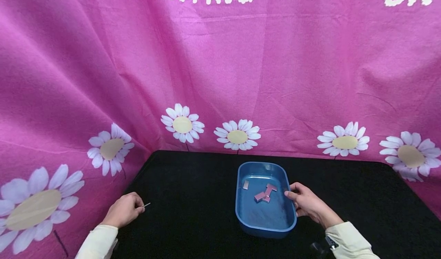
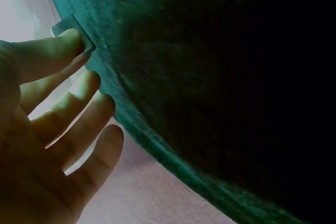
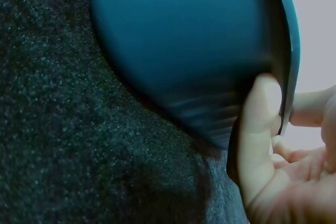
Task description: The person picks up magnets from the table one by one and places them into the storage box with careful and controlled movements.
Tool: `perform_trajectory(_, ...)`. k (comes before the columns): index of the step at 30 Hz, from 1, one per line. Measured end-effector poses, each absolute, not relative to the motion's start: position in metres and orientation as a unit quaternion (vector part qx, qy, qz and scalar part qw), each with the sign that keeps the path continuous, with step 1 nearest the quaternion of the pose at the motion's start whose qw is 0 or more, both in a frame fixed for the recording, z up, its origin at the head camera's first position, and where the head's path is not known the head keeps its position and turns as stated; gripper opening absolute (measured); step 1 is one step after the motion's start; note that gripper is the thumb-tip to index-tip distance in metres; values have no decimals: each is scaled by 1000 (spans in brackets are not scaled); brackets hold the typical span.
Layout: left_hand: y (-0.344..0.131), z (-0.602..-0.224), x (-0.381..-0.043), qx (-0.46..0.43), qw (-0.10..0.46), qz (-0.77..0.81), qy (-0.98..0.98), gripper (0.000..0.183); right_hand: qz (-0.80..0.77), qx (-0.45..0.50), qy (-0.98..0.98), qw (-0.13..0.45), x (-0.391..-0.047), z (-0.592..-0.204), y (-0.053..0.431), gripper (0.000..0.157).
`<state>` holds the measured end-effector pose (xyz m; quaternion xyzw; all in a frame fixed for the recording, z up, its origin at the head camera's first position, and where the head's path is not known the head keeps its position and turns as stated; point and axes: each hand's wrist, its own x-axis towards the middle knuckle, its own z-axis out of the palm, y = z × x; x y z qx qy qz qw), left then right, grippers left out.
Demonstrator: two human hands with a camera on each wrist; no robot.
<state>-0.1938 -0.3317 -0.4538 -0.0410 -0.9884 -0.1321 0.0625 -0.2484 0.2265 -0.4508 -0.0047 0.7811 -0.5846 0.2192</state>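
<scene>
Over the table's left side, my left hand [image 1: 124, 208] pinches a small flat rectangular block [image 1: 147, 204] between thumb and forefinger. In the left wrist view the block [image 2: 67, 25] looks dark, its lower part covered by the thumb; the other fingers are spread loosely. My right hand [image 1: 310, 202] grips the right rim of a blue plastic tub [image 1: 265, 228], thumb on one side of the wall and fingers on the other. Inside the tub, several small pinkish, shiny rectangular blocks [image 1: 271, 188] lie in a loose cluster, and a single paler block [image 1: 246, 184] lies apart to their left.
A black cloth-covered table [image 1: 193, 197] lies under both hands. Behind it and along the left hangs a pink curtain [image 1: 220, 71] with white daisies and lettering. A small dark object [image 1: 317, 247], too blurred to identify, is near the right sleeve.
</scene>
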Motion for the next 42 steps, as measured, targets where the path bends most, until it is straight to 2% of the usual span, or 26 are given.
perform_trajectory(5,-324,-451,-196,-47,57,-132,-989,13,-578,3,788,213,-247,-450,225,35)
perform_trajectory(11,-315,-446,-200,-78,82,-129,-985,15,-576,8,793,198,-246,-449,222,31)
perform_trajectory(23,-295,-439,-207,-78,66,-131,-986,14,-574,15,793,204,-246,-448,222,33)
perform_trajectory(42,-257,-429,-215,-116,95,-142,-978,15,-574,13,793,202,-247,-450,224,32)
